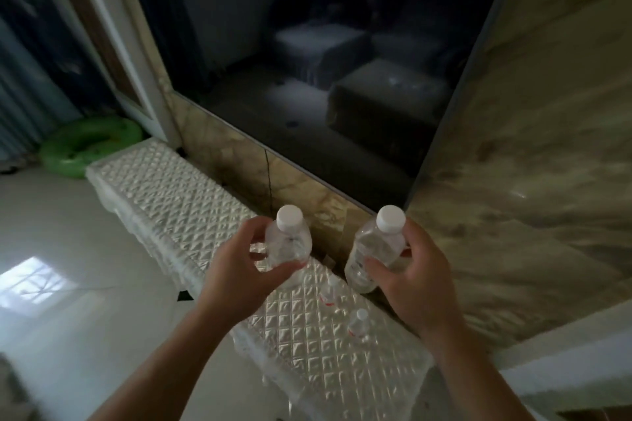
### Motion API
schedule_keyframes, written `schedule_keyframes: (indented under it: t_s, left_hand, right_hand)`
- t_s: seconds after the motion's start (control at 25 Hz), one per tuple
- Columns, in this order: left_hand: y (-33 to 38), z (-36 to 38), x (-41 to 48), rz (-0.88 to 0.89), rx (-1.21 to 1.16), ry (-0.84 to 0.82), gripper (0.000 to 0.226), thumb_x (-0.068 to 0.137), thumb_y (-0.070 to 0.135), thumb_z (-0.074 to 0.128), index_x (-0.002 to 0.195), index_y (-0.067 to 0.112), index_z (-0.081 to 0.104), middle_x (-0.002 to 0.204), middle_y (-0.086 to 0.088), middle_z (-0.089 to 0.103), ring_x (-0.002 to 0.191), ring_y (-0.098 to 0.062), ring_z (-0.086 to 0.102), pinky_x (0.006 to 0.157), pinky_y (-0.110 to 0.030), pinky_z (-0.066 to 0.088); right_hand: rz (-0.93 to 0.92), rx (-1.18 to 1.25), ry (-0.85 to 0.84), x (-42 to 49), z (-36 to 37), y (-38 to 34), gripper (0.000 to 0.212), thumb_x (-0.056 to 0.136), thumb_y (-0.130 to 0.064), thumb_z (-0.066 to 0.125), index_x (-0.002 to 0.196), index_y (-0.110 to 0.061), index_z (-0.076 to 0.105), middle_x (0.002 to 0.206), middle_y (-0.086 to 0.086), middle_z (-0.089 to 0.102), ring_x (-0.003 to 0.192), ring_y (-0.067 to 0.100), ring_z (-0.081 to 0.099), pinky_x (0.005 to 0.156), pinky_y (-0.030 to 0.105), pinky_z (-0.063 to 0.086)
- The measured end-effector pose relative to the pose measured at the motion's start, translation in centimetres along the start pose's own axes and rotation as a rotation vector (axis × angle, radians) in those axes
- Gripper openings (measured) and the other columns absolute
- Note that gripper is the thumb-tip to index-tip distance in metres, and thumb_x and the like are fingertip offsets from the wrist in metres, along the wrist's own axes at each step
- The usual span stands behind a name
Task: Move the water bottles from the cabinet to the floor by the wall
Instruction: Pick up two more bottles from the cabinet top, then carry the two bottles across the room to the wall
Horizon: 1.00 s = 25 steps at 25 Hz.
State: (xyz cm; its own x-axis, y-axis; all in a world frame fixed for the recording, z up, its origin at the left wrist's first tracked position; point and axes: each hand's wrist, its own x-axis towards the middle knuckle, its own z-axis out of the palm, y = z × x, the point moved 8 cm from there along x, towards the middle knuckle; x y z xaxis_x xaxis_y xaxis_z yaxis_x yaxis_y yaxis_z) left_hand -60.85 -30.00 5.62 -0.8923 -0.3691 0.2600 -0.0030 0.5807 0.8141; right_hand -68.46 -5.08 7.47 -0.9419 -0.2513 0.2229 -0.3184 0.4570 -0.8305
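Note:
My left hand [239, 267] grips a clear water bottle with a white cap [290, 236], held upright above the low cabinet [191, 202], which has a quilted, shiny white cover. My right hand [413, 280] holds a second clear white-capped bottle [374, 246], tilted slightly, over the cabinet's back edge by the marble wall. Two more small bottles with red labels stand on the cabinet top below my hands, one [330, 292] nearer the wall and one [358, 321] closer to me.
A large dark screen [325, 61] hangs on the marble wall [530, 181] behind the cabinet. A green inflatable ring [89, 147] lies on the floor at the cabinet's far left end. Glossy white floor tiles [68, 267] spread to the left.

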Motion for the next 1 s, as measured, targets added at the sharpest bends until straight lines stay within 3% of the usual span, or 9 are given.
schedule_keyframes:
  t_s: [0.2,0.48,0.6,0.8,1.0]
  left_hand:
    - [0.0,-4.0,-2.6,-0.051,-0.015,0.167,0.066,0.052,0.074,0.071,0.11,0.05,0.049,0.105,0.029,0.061,0.099,0.003,0.061,0.076,-0.024,0.057]
    - [-2.1,-11.9,-7.2,-0.133,0.055,0.389,0.071,0.055,0.061,0.079,0.115,0.033,0.055,0.104,0.026,0.063,0.097,0.007,0.062,0.072,-0.016,0.056]
    - [-3.9,-15.7,-8.9,-0.169,0.074,0.462,0.07,0.057,0.055,0.084,0.116,0.03,0.055,0.104,0.023,0.063,0.096,0.007,0.062,0.071,-0.014,0.056]
    - [-8.2,-22.1,-11.0,-0.223,0.08,0.555,0.073,0.057,0.05,0.089,0.118,0.026,0.057,0.105,0.018,0.066,0.097,0.001,0.065,0.073,-0.024,0.059]
    - [-13.3,-29.9,-12.4,-0.254,0.085,0.62,0.076,0.057,0.048,0.091,0.12,0.025,0.055,0.107,0.014,0.067,0.097,-0.002,0.066,0.074,-0.03,0.061]
  right_hand:
    - [-0.109,0.049,-0.128,0.8,2.7,-2.9,0.048,0.076,-0.038,0.077,0.119,-0.035,0.055,0.104,-0.02,0.063,0.096,-0.007,0.058,0.077,0.018,0.048]
    - [-0.219,0.08,-0.324,0.4,9.8,-8.2,0.052,0.076,-0.039,0.078,0.122,-0.035,0.054,0.11,-0.017,0.063,0.102,0.0,0.06,0.085,0.03,0.054]
    - [-0.24,0.115,-0.414,-0.4,13.8,-11.1,0.054,0.076,-0.032,0.079,0.122,-0.039,0.052,0.107,-0.022,0.062,0.099,-0.006,0.059,0.081,0.025,0.053]
    - [-0.275,0.139,-0.492,-1.6,21.1,-15.5,0.059,0.073,-0.03,0.079,0.125,-0.035,0.052,0.114,-0.017,0.063,0.103,0.0,0.061,0.087,0.03,0.055]
    - [-0.319,0.119,-0.526,-2.7,29.5,-20.7,0.061,0.071,-0.033,0.079,0.124,-0.037,0.05,0.112,-0.02,0.061,0.099,-0.006,0.057,0.082,0.024,0.051]
